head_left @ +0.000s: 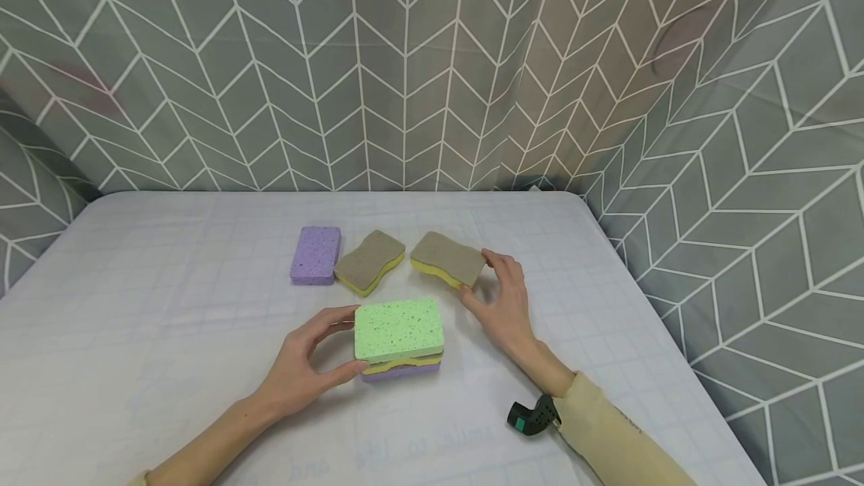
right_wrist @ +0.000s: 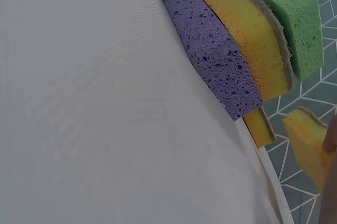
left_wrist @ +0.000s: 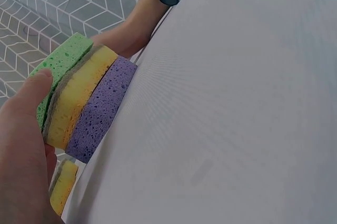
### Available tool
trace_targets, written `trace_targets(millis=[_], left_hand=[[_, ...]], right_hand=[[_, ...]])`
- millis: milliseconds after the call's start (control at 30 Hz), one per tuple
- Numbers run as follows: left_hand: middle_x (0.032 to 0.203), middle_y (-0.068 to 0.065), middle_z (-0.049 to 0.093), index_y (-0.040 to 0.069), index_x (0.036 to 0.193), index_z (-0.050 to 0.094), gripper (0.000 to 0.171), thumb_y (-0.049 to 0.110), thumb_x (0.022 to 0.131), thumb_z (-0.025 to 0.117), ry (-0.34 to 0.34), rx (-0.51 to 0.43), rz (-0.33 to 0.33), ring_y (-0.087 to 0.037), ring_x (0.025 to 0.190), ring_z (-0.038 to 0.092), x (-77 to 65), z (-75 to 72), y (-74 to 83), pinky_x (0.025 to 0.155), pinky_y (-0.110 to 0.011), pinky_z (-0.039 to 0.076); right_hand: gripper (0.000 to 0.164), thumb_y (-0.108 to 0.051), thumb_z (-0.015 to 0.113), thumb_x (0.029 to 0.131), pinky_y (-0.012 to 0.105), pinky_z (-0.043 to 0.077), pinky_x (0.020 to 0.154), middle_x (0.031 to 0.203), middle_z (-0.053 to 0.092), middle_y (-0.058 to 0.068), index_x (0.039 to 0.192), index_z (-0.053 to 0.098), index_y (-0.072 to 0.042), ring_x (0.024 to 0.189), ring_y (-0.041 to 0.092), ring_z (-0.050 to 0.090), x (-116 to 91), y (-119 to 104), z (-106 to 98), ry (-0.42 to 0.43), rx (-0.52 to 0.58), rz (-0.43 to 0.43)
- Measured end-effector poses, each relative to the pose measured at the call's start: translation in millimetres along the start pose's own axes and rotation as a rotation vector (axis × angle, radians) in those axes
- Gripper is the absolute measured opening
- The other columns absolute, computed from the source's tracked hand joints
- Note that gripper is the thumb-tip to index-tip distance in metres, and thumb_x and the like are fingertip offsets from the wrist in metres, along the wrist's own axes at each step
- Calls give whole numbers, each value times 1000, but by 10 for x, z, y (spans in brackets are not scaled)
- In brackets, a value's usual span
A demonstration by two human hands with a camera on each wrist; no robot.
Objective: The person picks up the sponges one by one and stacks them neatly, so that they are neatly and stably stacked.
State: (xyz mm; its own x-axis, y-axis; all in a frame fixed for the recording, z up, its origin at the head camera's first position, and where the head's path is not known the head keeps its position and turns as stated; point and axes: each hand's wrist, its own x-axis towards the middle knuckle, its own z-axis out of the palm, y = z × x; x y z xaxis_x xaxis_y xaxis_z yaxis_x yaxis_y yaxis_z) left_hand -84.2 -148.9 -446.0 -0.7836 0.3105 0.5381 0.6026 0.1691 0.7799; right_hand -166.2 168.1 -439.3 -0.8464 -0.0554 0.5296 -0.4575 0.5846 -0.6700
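A stack of sponges stands at the table's middle: a green sponge (head_left: 398, 328) on top, a yellow sponge with a grey scouring layer (left_wrist: 79, 98) between, and a purple sponge (right_wrist: 213, 50) at the bottom. My left hand (head_left: 297, 370) holds the green sponge by its left side, thumb on the near edge and fingers behind. Beyond the stack to the right, my right hand (head_left: 505, 306) pinches the right end of another grey-and-yellow sponge (head_left: 447, 257) between thumb and fingers. In the right wrist view this sponge (right_wrist: 305, 145) appears raised off the table.
Behind the stack lie a wavy grey-and-yellow sponge (head_left: 370, 261) and, left of it, a second purple sponge (head_left: 316, 255). A white cloth covers the table (head_left: 169, 306). Patterned grey curtains (head_left: 405, 73) hang at the back and right. A dark device (head_left: 533, 417) sits at the right wrist.
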Motion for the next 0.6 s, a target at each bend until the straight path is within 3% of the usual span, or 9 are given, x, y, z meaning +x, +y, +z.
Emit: trace_targets(millis=[333, 600], left_hand=[[131, -7, 62, 8, 138, 55, 71, 1, 75, 86, 0, 11, 4, -17, 118, 62, 0, -2, -2, 107, -27, 48], [133, -6, 61, 9, 138, 55, 70, 3, 75, 86, -13, 12, -30, -16, 118, 62, -12, 2, -4, 107, -26, 48]], right_hand=[[63, -19, 72, 79, 43, 43, 99, 126, 55, 11, 138, 54, -6, 117, 26, 48, -30, -17, -5, 33, 50, -95], [64, -21, 69, 80, 43, 42, 101, 128, 53, 13, 139, 53, -5, 119, 29, 48, -36, -15, -2, 48, 81, -128]])
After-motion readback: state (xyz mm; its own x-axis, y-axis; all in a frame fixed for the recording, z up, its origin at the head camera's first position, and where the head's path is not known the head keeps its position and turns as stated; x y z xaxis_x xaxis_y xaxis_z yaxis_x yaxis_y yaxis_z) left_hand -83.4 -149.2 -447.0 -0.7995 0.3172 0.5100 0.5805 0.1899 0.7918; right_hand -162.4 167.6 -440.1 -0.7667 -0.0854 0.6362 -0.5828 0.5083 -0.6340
